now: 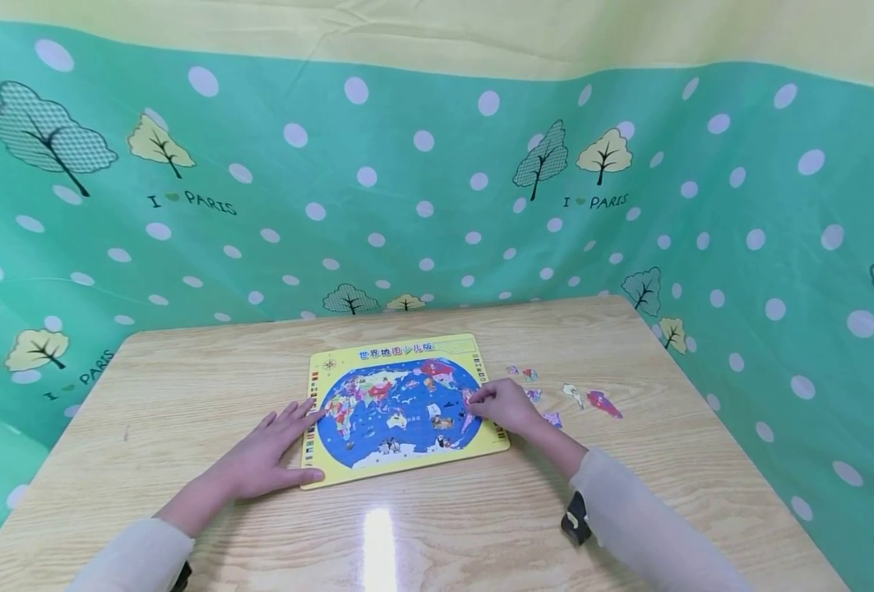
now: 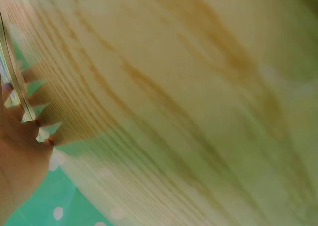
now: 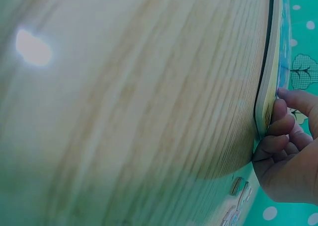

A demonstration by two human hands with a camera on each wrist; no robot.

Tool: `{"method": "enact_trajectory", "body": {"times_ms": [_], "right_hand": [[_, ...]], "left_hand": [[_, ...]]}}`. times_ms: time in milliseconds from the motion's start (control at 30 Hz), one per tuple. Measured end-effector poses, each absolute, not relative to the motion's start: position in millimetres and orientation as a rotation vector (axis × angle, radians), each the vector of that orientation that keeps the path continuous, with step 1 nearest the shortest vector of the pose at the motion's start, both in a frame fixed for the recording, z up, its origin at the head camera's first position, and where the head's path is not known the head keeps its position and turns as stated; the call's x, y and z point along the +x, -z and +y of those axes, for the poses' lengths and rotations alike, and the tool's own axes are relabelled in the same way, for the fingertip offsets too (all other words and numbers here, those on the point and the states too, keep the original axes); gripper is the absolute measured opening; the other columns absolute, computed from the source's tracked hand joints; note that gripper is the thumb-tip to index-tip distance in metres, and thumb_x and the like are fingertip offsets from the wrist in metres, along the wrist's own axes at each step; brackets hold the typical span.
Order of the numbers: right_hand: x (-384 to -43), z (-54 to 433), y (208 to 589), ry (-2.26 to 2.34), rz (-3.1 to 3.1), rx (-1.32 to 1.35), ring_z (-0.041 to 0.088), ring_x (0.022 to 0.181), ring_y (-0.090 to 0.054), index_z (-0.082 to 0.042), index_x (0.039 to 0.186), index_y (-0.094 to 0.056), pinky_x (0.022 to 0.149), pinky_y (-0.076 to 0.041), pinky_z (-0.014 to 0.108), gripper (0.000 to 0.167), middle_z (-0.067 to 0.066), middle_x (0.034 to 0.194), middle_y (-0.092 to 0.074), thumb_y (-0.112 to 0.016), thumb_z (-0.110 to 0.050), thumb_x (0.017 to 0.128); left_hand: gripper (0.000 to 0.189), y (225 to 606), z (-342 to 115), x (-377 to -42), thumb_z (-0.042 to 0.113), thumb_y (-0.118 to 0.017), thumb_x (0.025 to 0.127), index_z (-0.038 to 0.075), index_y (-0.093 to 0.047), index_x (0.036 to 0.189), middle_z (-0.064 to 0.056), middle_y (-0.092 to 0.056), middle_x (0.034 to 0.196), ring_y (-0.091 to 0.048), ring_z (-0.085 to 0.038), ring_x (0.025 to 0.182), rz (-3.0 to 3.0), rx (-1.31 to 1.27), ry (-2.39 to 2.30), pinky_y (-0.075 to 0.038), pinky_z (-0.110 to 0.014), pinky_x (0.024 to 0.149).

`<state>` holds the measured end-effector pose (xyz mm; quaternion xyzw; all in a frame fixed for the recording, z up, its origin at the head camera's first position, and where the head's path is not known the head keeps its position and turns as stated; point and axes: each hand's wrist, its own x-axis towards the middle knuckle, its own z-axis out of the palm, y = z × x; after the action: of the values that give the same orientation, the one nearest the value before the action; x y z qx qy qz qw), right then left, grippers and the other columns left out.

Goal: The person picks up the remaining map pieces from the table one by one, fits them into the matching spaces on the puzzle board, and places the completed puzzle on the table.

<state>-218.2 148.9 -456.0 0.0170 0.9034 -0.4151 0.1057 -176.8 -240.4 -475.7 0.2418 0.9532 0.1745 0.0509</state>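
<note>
A world-map puzzle board [image 1: 407, 475] with a yellow border and blue oceans lies flat on the table. My left hand [image 1: 270, 452] rests spread on its left edge, fingers extended over the border and thumb at the lower corner. In the left wrist view, that hand [image 2: 20, 151] shows only at the left side. At the map's right side, my right hand [image 1: 509, 406] pinches a pink puzzle piece [image 1: 469, 421] at the South America spot; the fingertips partly hide it. The right wrist view shows the right hand [image 3: 290, 156] with curled fingers against the board's edge [image 3: 268, 82].
Several loose puzzle pieces lie right of the board, among them a red-purple piece [image 1: 603, 404] and a pale piece [image 1: 573, 395]; the right hand and forearm partly cover others. A green dotted curtain [image 1: 392, 205] hangs behind the wooden table [image 1: 207, 370] and along its sides.
</note>
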Motion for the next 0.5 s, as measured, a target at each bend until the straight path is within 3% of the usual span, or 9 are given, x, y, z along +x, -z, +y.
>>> {"method": "enact_trajectory", "body": {"times_ms": [500], "right_hand": [[-216.7, 148.2, 454.4, 1.221, 2.641, 0.046, 0.011, 0.056, -0.044, -0.011, 0.087, -0.071, 0.049, -0.036, 0.021, 0.009, 0.001, 0.066, -0.054, -0.071, -0.019, 0.082]], "left_hand": [[0.091, 474.3, -239.8, -176.1, 0.07, -0.057, 0.075, 0.018, -0.033, 0.146, -0.012, -0.024, 0.155, -0.021, -0.041, 0.141, 2.893, 0.737, -0.546, -0.016, -0.06, 0.113]]}}
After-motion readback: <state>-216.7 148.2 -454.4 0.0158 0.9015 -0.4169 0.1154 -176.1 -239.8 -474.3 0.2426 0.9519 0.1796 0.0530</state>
